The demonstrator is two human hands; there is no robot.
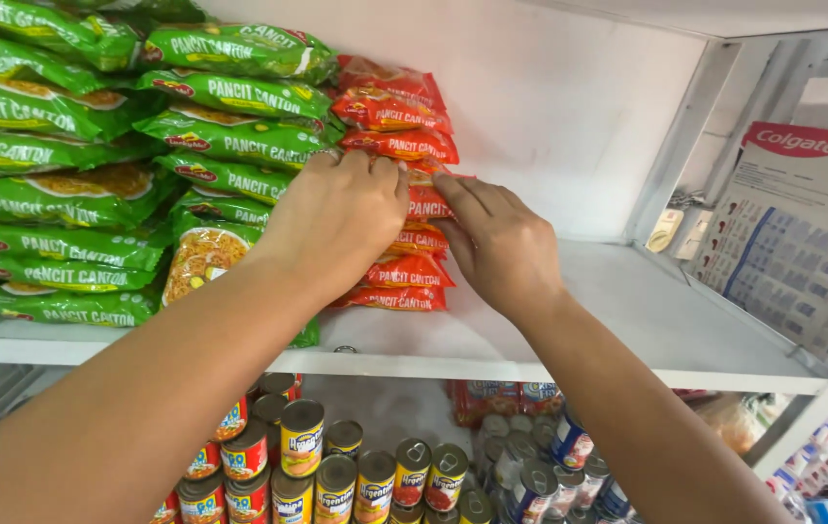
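Mid-stacking: our left hand [336,218] lies flat on the red packs [404,209] piled on the shelf [647,320], right hand [501,243] fingers pinching one pack's edge; next, we judge, seat it flush.

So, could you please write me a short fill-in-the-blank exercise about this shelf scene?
1. Both hands, left hand and right hand, touch the stack of ____ plastic noodle packets.
2. Left of it lie stacks of ____ plastic noodle packets.
3. On the shelf below the white shelf board stand round metal ____.

Missing: red; green; cans
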